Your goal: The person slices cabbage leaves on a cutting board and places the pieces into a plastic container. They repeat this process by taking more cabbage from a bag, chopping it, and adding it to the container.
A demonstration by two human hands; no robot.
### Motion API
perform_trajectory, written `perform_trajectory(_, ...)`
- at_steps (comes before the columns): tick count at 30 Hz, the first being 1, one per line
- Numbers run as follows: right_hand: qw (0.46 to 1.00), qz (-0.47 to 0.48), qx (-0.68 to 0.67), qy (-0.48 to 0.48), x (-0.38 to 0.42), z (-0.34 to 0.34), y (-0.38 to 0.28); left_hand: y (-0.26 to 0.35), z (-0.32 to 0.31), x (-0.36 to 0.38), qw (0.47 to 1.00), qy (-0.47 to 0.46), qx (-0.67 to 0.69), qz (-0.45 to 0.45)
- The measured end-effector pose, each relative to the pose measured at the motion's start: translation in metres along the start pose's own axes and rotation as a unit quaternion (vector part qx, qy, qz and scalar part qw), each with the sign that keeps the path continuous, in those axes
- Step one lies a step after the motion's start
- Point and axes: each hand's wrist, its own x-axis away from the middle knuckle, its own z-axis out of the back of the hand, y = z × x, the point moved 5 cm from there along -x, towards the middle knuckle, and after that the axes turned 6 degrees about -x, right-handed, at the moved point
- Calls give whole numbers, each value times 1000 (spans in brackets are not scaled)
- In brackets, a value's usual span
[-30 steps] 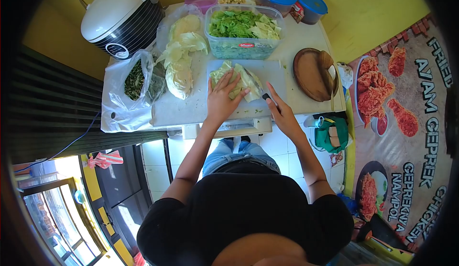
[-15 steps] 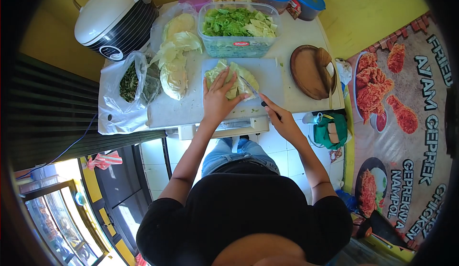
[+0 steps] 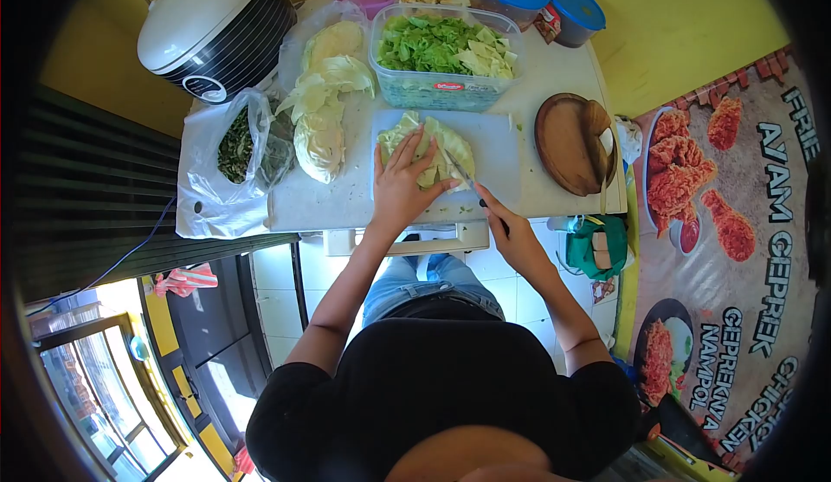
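Pale green cabbage leaves (image 3: 460, 146) lie in a loose pile on a white cutting board (image 3: 500, 157). My left hand (image 3: 405, 179) rests flat on top of them, fingers stretched out and thumb spread to the right. In my right hand (image 3: 518, 239) is a knife (image 3: 460, 170) with a dark handle, my fingers wrapped round it. Its blade points up and left into the leaves, just right of my left hand; the cutting edge is hard to make out.
Behind the board stands a clear plastic tub (image 3: 446, 92) of chopped greens. Left are a cabbage (image 3: 318, 144) and a plastic bag (image 3: 258, 135) of dark leaves near a rice cooker (image 3: 216, 36). To the right sits a wooden mortar plate (image 3: 558, 140) with a pestle (image 3: 595, 127).
The knife and my right hand have shifted slightly down relative to the board. My left hand stays on the leaves. The whole view has moved a little.
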Motion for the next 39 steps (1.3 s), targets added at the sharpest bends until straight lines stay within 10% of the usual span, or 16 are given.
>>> perform_trajectory(39,992,-99,-46,-66,-9,5,-8,0,-3,-1,999,-23,5,24)
